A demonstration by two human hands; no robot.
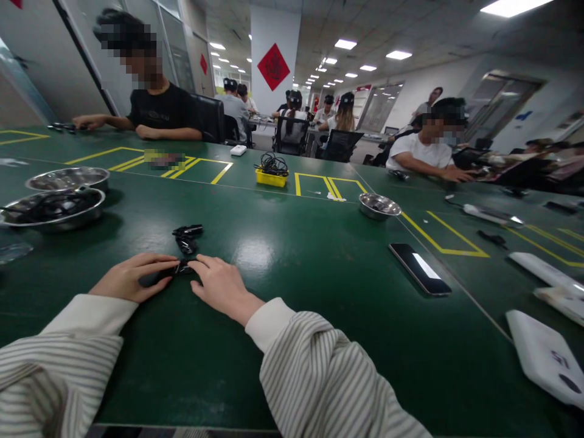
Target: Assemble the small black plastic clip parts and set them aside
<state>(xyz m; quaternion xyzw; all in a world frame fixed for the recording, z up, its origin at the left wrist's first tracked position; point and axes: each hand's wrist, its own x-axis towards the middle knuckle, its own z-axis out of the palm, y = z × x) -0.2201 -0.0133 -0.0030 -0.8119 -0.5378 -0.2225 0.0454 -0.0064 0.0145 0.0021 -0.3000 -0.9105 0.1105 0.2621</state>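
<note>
Low over the green table, my left hand [132,277] is closed around a small dark black item [157,277], thumb below and fingers above. My right hand [219,285] has its fingertips curled onto the right end of the same item, where a glossy black part [183,266] shows between the two hands. The fingers hide much of it, so its exact kind is unclear. Just beyond my fingertips lies a shiny black bundle [186,244], perhaps a coiled cable, with a short black piece [194,230] at its top.
At the left, a steel bowl [93,213] holds black cables, with another steel bowl [68,171] behind. A yellow tray [272,179] of cables stands ahead. Rightward are a small steel bowl [379,213], a phone [420,269] and white devices [542,353]. People sit across the table.
</note>
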